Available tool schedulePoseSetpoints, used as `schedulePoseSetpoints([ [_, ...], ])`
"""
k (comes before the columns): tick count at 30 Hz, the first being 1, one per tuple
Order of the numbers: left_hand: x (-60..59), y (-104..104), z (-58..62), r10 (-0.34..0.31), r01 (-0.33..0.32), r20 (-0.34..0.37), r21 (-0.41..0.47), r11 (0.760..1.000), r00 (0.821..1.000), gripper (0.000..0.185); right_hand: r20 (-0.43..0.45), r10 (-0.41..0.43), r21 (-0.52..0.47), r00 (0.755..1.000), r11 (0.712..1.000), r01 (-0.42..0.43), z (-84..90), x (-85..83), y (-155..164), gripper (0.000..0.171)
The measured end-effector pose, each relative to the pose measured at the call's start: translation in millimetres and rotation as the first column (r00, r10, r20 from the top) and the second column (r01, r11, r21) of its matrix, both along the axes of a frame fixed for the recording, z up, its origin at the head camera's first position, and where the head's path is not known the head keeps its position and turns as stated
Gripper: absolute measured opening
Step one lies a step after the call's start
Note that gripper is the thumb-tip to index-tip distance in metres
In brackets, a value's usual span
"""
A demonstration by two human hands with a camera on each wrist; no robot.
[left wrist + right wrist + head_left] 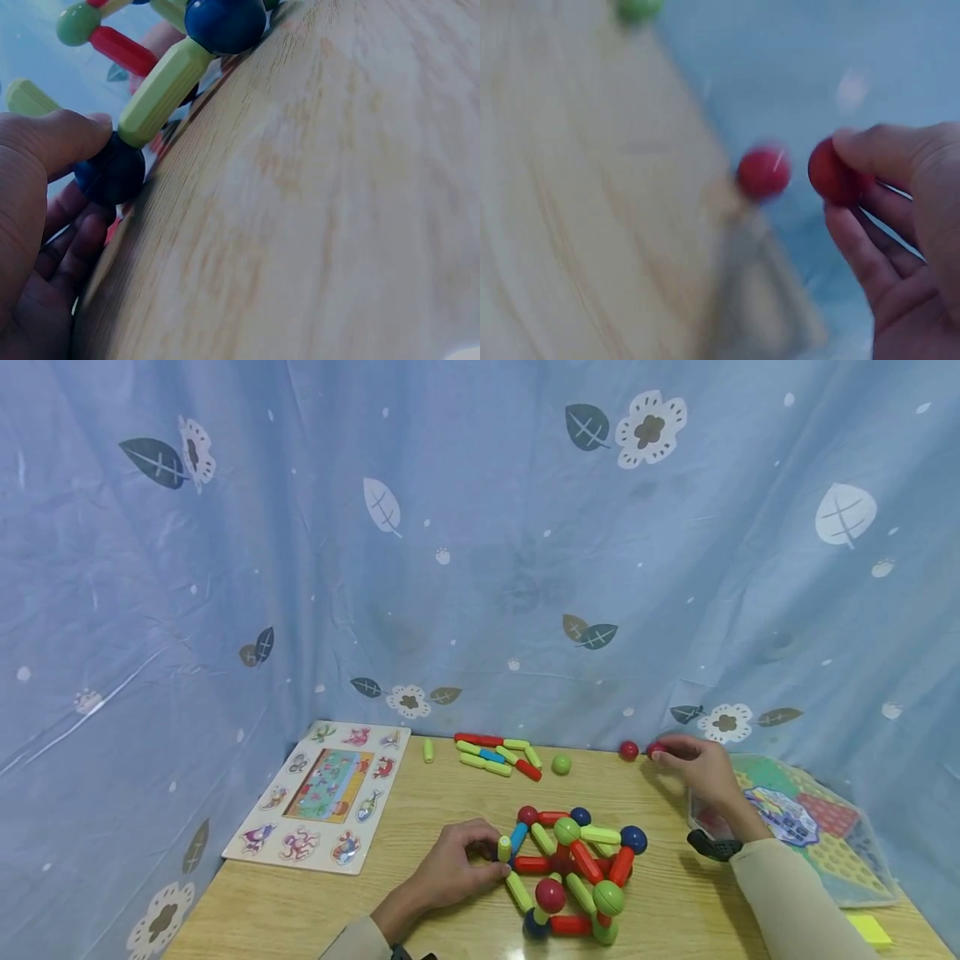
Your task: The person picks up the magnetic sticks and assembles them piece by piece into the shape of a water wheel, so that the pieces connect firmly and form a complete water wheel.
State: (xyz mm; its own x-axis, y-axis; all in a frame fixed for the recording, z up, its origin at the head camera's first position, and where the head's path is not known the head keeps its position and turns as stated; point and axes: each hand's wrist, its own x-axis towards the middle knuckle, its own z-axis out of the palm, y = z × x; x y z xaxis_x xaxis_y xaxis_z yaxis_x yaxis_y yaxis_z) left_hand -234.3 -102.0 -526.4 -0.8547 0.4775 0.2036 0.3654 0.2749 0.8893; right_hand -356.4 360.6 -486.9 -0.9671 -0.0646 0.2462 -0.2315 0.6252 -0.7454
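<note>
My left hand (pixel 463 867) grips a dark blue ball (pixel 112 169) at the left corner of a structure of balls and sticks. The thumb lies on top of that ball and the fingers curl behind it. From this corner a short yellow-green stick (pixel 504 847) points up. The structure joins red sticks (pixel 572 925), yellow-green sticks and a light blue stick with red, green and dark blue balls (pixel 633 839). At the back right, my right hand (pixel 703 770) pinches a red ball (pixel 834 172) between thumb and fingers. Beside it another red ball (pixel 764 172) sits near the table's back edge.
Loose red, yellow-green and blue sticks (pixel 480 762) lie at the back, near a green ball (pixel 561 764). A sea-animal puzzle board (pixel 258 806) lies to the left. On the right are a clear plastic box (pixel 847 852) and a yellow piece (pixel 870 931). A curtain (pixel 480 568) hangs behind.
</note>
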Motion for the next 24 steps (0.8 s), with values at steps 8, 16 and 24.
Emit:
schedulePoseSetpoints([
  [8, 0.8, 1, -0.5, 0.008, -0.008, -0.011, 0.0, 1.0, 1.0, 0.018, 0.013, 0.282, -0.33, 0.959, 0.907, -0.262, 57.8, 62.4, -46, 0.037],
  [16, -0.3, 1, -3.4, -0.003, 0.003, -0.002, 0.006, 1.0, 1.0, 0.017, 0.005, 0.613, -0.294, 0.79, 0.756, -0.585, 99.3, 94.3, -115, 0.032],
  [24, -0.2, 0, -2.4, -0.006, 0.007, -0.012, 0.022, 1.0, 1.0, 0.017, 0.107, 0.719, -0.089, 0.686, 0.695, -0.714, 103.4, 99.6, -178, 0.026],
])
